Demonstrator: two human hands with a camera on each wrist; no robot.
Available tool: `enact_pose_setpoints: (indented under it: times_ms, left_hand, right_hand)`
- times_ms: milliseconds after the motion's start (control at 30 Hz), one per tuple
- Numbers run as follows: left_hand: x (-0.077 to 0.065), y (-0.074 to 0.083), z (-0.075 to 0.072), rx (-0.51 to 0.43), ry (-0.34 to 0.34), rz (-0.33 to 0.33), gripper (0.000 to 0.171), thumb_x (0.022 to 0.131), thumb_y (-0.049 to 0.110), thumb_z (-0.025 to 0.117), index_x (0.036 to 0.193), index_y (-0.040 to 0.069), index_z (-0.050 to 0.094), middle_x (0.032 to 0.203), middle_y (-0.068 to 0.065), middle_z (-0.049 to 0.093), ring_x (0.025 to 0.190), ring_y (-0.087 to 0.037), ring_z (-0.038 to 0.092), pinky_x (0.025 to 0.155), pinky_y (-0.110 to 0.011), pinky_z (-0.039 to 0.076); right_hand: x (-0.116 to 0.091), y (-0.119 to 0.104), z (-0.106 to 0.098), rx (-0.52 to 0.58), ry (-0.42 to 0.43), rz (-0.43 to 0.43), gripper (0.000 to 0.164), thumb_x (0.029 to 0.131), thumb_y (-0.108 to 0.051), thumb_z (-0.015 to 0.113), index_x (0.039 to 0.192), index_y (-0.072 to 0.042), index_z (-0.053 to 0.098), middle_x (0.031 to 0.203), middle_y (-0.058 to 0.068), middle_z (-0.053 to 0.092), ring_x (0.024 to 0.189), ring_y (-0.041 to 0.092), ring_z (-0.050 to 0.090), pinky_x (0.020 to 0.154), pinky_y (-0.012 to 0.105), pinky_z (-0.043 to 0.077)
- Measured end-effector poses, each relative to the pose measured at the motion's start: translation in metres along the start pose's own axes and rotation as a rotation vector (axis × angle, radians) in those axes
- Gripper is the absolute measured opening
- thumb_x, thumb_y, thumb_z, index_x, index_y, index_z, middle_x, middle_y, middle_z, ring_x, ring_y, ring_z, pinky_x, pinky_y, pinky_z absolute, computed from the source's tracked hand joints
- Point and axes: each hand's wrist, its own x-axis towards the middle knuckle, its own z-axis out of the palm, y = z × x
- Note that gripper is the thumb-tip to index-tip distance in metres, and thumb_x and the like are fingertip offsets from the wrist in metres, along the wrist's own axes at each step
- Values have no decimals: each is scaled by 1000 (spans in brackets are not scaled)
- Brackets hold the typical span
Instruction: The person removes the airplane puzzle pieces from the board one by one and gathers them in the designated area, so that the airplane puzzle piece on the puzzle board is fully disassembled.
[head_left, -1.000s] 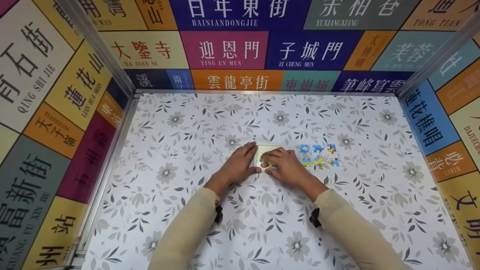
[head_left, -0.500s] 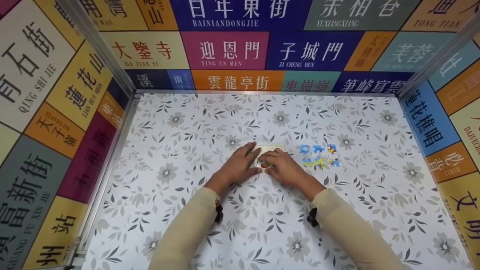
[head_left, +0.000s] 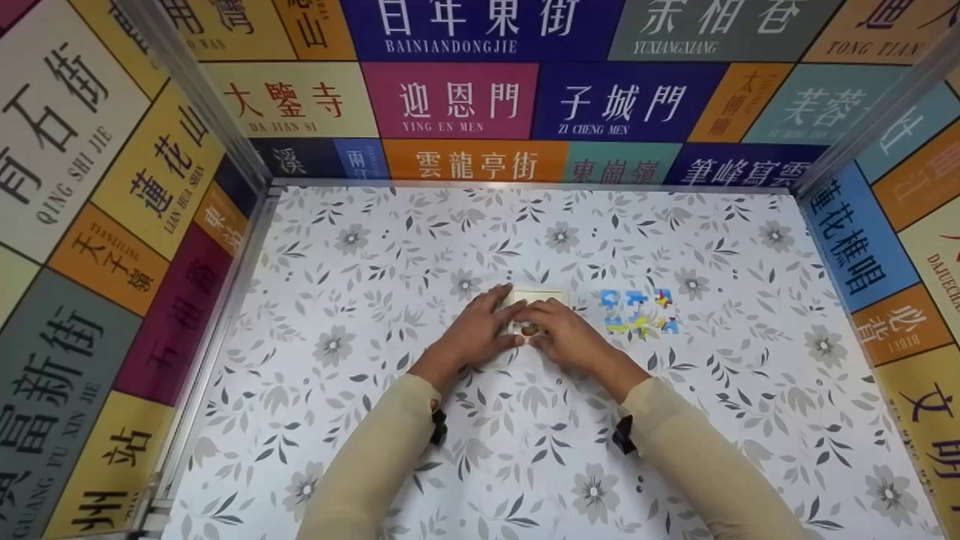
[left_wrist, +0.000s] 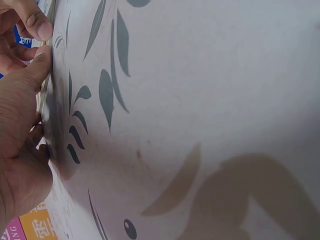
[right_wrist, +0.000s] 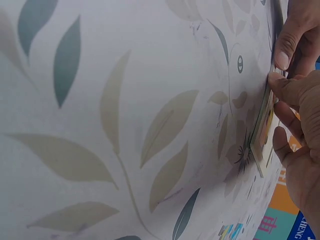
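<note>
A small, pale puzzle board lies flat near the middle of the table. My left hand holds its left side, with the thumb at the near edge and the fingers reaching toward the far edge. My right hand bends over the board, its fingertips on a colourful puzzle piece at the near side. That piece is mostly hidden under the fingers. In the right wrist view, both thumbs meet close together at the edge of the board.
Several loose blue and yellow puzzle pieces lie in two rows to the right of the board. A white tablecloth with grey leaves and flowers covers the table. Panels with large characters wall in the back and both sides.
My right hand has shifted slightly left over the board, its fingers drawing in toward the left hand. The loose pieces at the right now show fully. My left hand stays nearly in place.
</note>
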Motion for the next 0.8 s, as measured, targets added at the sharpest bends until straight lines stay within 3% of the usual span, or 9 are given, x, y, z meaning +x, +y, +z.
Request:
enact_pose_setpoints:
  times_ms: [367,667,800]
  left_hand:
    - [1,1,-2,-4,-1,-6,69,111,45,66,171,20,46,184,-16,25,169,-43,29,138,-57,27]
    - [-1,3,-3,-31,5,8,66,110,42,67,170,21,47,182,-20,27,166,-46,32,136,-61,30]
    - [0,3,-2,-22,14,5,66,110,42,69,170,23,48,182,-19,28,166,-46,33,135,-61,31]
  right_hand:
    - [2,-1,3,-23,37,-40,31,94,5,81,122,-6,74,134,13,72,118,37,67,102,56,57]
    - [2,-3,5,-86,61,-41,31,91,4,84,117,-9,74,132,10,71,109,34,66,96,53,59]
    - [3,-4,3,-76,62,-62,33,90,6,83,120,-8,77,133,13,70,115,35,66,99,52,59]
